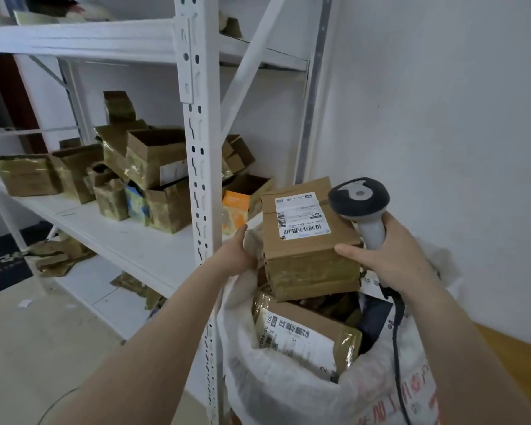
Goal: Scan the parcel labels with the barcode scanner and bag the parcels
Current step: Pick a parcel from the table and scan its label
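The brown cardboard parcel (pixel 307 240), white label up, sits over the mouth of the white woven sack (pixel 288 388). At its 9 o'clock the left hand (pixel 238 253) clutches the sack's rim. At 3 o'clock the right hand (pixel 393 256) clasps the grey pistol-grip barcode scanner (pixel 359 197), thumb on the box edge. The parcel looks stiff and fairly light. Its glossy taped lower half may slip, so the bare upper sides seem the safer hold.

The single head-worn view looks forward and down, close over the sack (pixel 273 394) beside the shelving (pixel 210 148).
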